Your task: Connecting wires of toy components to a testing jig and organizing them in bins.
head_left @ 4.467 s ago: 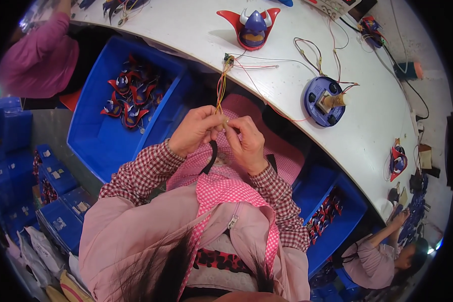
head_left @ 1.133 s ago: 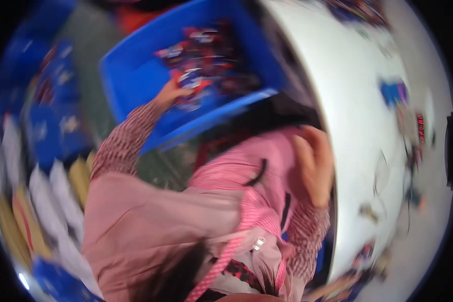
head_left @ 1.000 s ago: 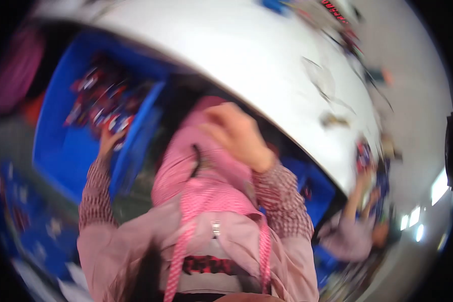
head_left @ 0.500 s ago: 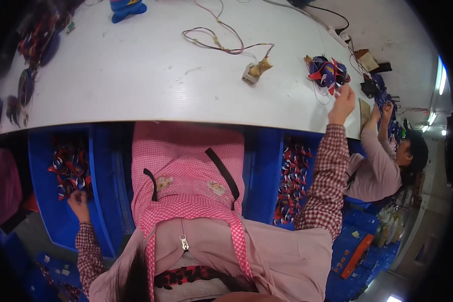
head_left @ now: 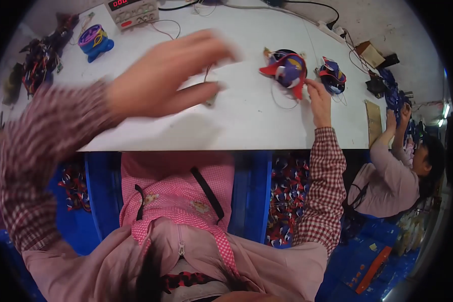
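My right hand [head_left: 319, 103] pinches the red edge of a purple-and-red toy shell [head_left: 290, 71] with white and yellow patches; a thin wire loops below it. A second toy shell [head_left: 332, 76] of the same kind lies on the white table just to the right. Over the middle of the table my left hand [head_left: 166, 75] reaches across, blurred by motion. Its thumb and fingers are apart and nothing shows between them. It mostly covers a wired connector [head_left: 211, 100], of which a small part shows.
A power supply [head_left: 133, 14] and a blue-and-purple round toy base [head_left: 94, 43] stand at the back left. Dark wired parts [head_left: 40, 60] are heaped at far left. Blue bins [head_left: 256, 201] with more shells flank my lap. Another person [head_left: 387, 176] works at the right.
My left hand has risen from the left bin to over the table. My right hand has moved left with one toy shell, now apart from the other. The view has shifted.
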Motion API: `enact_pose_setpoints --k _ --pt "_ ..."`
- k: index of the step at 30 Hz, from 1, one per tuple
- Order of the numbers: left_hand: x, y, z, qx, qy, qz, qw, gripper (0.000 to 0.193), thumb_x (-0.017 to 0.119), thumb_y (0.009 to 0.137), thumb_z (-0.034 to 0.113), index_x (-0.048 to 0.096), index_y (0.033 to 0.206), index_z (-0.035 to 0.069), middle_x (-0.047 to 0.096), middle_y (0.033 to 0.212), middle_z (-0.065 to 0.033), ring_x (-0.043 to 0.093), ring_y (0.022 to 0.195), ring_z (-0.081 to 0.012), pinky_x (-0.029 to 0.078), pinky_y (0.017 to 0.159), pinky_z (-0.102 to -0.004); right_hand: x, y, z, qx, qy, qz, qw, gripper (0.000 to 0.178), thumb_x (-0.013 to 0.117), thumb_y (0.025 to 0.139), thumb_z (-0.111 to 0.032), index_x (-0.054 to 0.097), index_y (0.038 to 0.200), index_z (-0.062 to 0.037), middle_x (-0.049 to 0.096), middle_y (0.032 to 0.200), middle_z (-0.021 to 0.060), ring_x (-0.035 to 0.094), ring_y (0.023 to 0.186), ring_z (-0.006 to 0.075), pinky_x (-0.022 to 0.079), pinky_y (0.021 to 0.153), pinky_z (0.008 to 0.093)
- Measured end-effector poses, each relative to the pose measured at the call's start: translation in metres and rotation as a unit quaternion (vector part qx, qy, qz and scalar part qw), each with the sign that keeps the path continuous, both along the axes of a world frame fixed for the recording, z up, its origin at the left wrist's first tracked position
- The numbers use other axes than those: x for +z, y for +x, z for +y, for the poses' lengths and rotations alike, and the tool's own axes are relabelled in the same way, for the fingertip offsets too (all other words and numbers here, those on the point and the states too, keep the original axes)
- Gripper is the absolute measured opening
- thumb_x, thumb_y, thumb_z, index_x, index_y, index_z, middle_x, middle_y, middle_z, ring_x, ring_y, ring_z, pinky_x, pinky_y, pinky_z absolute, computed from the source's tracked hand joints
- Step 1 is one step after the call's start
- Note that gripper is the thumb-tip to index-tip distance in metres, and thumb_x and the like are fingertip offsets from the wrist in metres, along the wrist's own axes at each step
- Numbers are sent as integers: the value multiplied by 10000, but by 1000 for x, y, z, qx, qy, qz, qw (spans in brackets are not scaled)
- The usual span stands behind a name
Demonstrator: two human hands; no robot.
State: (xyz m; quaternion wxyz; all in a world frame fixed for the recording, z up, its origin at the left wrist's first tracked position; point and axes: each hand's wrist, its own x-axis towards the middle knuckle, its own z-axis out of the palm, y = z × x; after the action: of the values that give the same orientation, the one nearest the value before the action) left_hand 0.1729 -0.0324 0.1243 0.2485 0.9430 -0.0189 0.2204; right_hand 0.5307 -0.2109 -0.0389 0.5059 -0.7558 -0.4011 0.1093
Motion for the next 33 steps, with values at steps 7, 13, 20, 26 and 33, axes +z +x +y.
enact_pose_setpoints --k 7,13,20,26,33 --pt "-48 196 1 110 34 249 962 886 664 679 574 359 1293 12 502 1132 -211 592 940 -334 487 808 -394 31 0 41 -46 -74 148 985 287 565 882 -245 622 1064 -30 621 930 21 520 746 79 418 646 222" --pt "-69 223 -5 203 61 305 928 885 679 635 574 392 1224 -21 506 1118 -226 566 974 -337 496 783 -418 30 5 72 79 -103 184 974 291 601 868 -266 612 993 -4 602 809 13 496 621 63 375 532 204" --pt "-78 229 -5 145 108 284 942 754 709 617 432 439 1154 -23 529 1084 -218 544 1003 -345 496 762 -403 37 -13 35 22 3 264 964 236 653 844 -220 608 940 -9 546 688 -14 453 520 51 335 457 191" --pt "-66 230 4 21 -36 196 980 652 704 639 364 461 1112 -14 543 1051 -204 552 964 -321 491 730 -398 25 9 -2 -37 94 252 962 183 641 861 -187 601 939 -27 531 682 -21 444 501 57 339 447 197" --pt "-22 166 11 -46 -185 5 982 561 597 770 364 462 1165 -11 512 1004 -190 461 1002 -324 370 862 -495 17 9 -35 -33 150 334 930 129 610 886 -177 594 920 -53 543 718 -18 458 545 57 345 465 191"
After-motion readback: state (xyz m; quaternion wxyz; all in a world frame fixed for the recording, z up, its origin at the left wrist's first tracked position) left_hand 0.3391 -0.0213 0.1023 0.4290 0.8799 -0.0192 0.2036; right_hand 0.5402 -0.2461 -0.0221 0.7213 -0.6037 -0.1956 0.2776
